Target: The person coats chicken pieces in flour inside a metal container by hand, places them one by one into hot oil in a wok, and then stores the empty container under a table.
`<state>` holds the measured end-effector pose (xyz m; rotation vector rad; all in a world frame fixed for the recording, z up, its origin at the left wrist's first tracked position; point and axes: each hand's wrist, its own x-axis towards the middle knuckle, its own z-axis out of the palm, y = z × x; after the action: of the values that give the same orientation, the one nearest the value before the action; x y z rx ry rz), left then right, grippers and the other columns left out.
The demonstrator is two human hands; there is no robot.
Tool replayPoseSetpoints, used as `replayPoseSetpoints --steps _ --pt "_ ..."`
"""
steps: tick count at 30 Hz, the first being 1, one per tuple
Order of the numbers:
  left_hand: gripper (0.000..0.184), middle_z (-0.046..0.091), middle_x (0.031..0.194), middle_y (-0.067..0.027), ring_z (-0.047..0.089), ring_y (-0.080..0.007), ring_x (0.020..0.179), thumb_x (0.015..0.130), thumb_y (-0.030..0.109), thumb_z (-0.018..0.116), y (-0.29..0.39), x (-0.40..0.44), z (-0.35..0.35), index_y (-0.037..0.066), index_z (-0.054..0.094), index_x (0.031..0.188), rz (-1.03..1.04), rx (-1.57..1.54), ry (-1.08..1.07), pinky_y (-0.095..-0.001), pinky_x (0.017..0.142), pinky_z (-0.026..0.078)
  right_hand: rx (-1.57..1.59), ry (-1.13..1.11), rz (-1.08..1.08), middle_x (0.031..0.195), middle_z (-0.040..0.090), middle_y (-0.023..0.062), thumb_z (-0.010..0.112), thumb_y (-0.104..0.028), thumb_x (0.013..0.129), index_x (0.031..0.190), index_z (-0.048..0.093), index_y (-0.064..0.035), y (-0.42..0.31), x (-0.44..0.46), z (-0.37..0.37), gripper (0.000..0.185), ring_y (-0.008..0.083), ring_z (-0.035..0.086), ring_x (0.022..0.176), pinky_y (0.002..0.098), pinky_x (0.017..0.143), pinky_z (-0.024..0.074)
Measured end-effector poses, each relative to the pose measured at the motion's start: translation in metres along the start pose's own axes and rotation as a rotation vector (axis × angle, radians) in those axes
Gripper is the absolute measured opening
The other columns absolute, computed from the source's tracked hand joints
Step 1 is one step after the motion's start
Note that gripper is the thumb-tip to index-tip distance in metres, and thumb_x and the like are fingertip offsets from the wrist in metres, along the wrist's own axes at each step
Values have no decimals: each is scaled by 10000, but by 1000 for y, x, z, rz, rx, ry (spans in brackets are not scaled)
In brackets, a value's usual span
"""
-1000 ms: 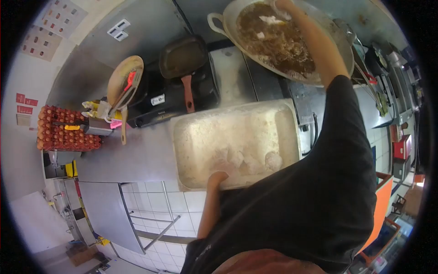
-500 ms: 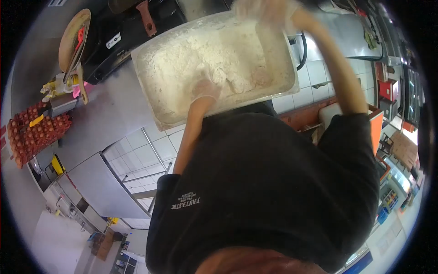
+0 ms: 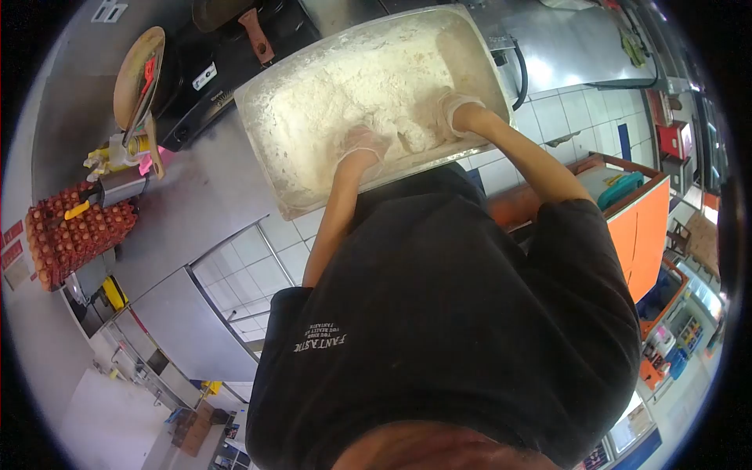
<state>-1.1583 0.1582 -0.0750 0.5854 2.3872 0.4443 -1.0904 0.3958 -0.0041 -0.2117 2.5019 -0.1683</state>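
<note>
A large metal pan [image 3: 479,66] holds a deep layer of white flour [image 3: 337,90]. In it lie lumpy flour-coated pieces [image 3: 419,137] whose kind I cannot make out. My left hand [image 3: 364,147], in a clear plastic glove, rests in the flour to the left of these pieces. At their right side is my right hand [image 3: 454,113], gloved the same way and reaching down into the pan. Flour and the loose gloves hide the fingers of both hands, so whether they grip a piece does not show.
Left of the pan is a black stove [image 3: 211,98] with a brown-handled pan [image 3: 257,39]. A tan frying pan [image 3: 137,70] leans nearby. Stacked egg trays [image 3: 78,235] sit at the counter's left end. An orange cabinet [image 3: 638,235] stands right of my body.
My right hand has come down from above the pan's far right corner into the flour beside the coated pieces. My left hand stays in the flour. The view has shifted slightly.
</note>
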Motion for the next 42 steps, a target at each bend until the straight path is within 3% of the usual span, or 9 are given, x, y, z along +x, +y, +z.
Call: replayPoseSetpoints --steps 6,12,15,20,30,32,35,40,42 --pt "479 667 1056 -294 634 -421 1031 861 433 640 1 -9 -24 -17 710 1009 36 45 -16 -469 900 488 -24 30 -135 1077 706 202 556 -248 930 1161 689 -63 16 9 -15 324 336 683 968 414 840 524" --pt "733 585 1259 -317 553 -466 1192 859 388 636 -11 -4 -20 -59 406 1392 94 -305 218 -481 1022 441 404 621 -656 1059 694 201 570 -209 906 1134 683 -91 59 61 25 280 367 661 964 394 876 512" --pt "718 574 1278 -318 548 -462 1202 849 374 646 -5 -5 -21 -60 429 1378 62 -372 196 -479 1034 431 29 9 -90 1212 648 137 612 -298 863 1299 609 -143 20 31 -11 463 308 643 1053 390 939 490" --pt "716 559 1312 -318 538 -442 1233 847 351 695 6 -13 -28 -28 444 1400 -25 -286 131 -436 1037 426 -60 382 -500 1111 678 169 633 -225 844 1213 639 -85 6 22 10 395 361 653 1043 418 929 505" --pt "571 681 1134 -221 673 -293 1010 894 255 670 27 -31 -47 -51 488 1341 -19 -711 101 -370 849 529 170 347 -91 853 683 113 676 -317 861 1041 653 -72 43 20 -15 306 277 666 784 366 701 531" --pt "523 689 1084 -170 658 -231 966 895 227 680 22 -22 -39 -51 516 1306 51 -795 160 -334 816 524 1076 390 -39 773 644 49 667 -364 915 1043 634 -64 37 4 -25 328 201 636 679 338 584 513" --pt "430 680 991 -77 614 -142 882 896 194 694 -1 -10 -23 -44 570 1231 170 -852 195 -289 761 504 1352 218 100 850 701 104 597 -378 961 1065 650 -46 42 13 -22 353 230 698 735 311 691 542" --pt "321 630 921 2 536 -85 798 906 190 696 13 -23 -36 -4 624 1152 196 -1038 184 -268 702 465 805 371 5 970 704 170 601 -364 958 1124 644 -25 47 31 -10 380 306 694 880 367 784 536" --pt "475 643 1256 -117 608 -194 1097 907 210 716 5 -17 -33 -65 584 1272 145 -1092 122 -307 975 449 591 529 46 1013 699 196 599 -370 957 1144 640 -12 46 35 -7 406 340 684 941 390 824 529"
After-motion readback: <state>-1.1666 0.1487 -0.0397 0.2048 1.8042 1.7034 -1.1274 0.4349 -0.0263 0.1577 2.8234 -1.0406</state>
